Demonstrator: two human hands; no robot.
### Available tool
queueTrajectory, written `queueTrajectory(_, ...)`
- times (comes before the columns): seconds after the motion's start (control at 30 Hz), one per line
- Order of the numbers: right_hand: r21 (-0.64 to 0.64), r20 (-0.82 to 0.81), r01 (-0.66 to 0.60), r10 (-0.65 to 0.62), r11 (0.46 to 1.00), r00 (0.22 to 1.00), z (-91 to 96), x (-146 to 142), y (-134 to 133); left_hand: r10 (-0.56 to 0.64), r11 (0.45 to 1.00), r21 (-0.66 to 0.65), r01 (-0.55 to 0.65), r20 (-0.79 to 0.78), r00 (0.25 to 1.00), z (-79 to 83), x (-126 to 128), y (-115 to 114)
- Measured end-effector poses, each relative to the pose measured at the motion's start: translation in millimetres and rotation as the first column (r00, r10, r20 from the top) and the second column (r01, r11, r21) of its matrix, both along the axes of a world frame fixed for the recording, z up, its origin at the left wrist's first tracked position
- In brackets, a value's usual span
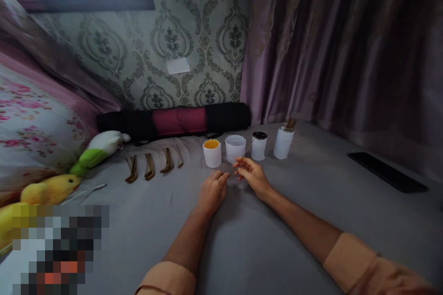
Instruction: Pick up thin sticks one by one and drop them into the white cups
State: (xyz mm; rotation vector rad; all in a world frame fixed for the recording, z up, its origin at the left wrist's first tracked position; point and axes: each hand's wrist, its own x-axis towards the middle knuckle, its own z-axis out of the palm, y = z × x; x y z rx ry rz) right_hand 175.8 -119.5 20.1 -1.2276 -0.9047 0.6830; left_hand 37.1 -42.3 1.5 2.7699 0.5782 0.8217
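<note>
Head view: the left hand (212, 191) lay palm-down on the bed (277, 230), loosely spread and empty. The right hand (252, 175) beside it had narrowed fingers; whether they pinched a fine stick could not be told. A row of cups (235, 148) stood just beyond the fingertips. A nudge on soft bedding might spill the yellow-filled cup (212, 153).

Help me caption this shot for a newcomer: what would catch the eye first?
A row of four small white plastic cups stands mid-bed on the grey sheet, the leftmost cup filled with something yellow. Just in front of them are the person's left hand and right hand, fingertips nearly meeting. Behind the cups, a black-and-pink rolled bolster lies along the patterned wall.
</note>
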Motion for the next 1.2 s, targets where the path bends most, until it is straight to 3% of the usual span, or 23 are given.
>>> queueTrajectory(0.27, -0.013, 0.001, 0.017, -0.017, 1.000, 1.000, -5.9, 1.1, 3.2, -0.013, 0.999, -0.051, 0.017, 0.068, 0.998, -4.8, 2.3, 0.8)
queueTrajectory(0.53, -0.016, 0.006, 0.026, -0.025, 1.000, 1.000, -8.5, 2.1, 5.2, -0.039, 0.965, -0.247, 0.085, 0.185, 0.982, -8.8, 8.2, 2.9)
queueTrajectory(0.67, -0.013, 0.002, 0.034, -0.034, 0.999, 0.999, -8.5, 2.7, 5.3, 0.001, 0.930, -0.357, 0.087, 0.240, 0.971, -9.2, 12.8, 1.7)
queueTrajectory(0.77, -0.016, 0.012, 0.048, -0.048, 0.999, 0.999, -9.1, 4.1, 4.9, 0.049, 0.861, -0.499, 0.093, 0.265, 0.963, -10.3, 16.1, -0.2)
queueTrajectory(0.83, -0.017, 0.021, 0.059, -0.059, 0.998, 0.998, -9.9, 5.3, 5.0, 0.067, 0.775, -0.619, 0.127, 0.280, 0.958, -10.8, 18.7, -1.5)
queueTrajectory(0.9, -0.017, 0.029, 0.070, -0.069, 0.997, 0.997, -10.7, 6.4, 5.2, 0.086, 0.641, -0.748, 0.170, 0.291, 0.953, -10.3, 21.2, -3.0)
queueTrajectory(1.0, -0.011, 0.045, 0.080, -0.080, 0.997, 0.996, -11.2, 7.2, 5.4, 0.149, 0.379, -0.889, 0.256, 0.332, 0.931, -7.0, 23.1, -5.1)
queueTrajectory(1.1, -0.011, 0.059, 0.088, -0.087, 0.996, 0.994, -10.9, 6.7, 4.9, 0.214, 0.103, -0.925, 0.366, 0.380, 0.900, -2.9, 21.3, -5.5)
queueTrajectory(1.2, -0.012, 0.067, 0.092, -0.091, 0.996, 0.994, -10.8, 5.7, 3.9, 0.233, -0.088, -0.903, 0.420, 0.392, 0.890, -0.2, 17.4, -4.2)
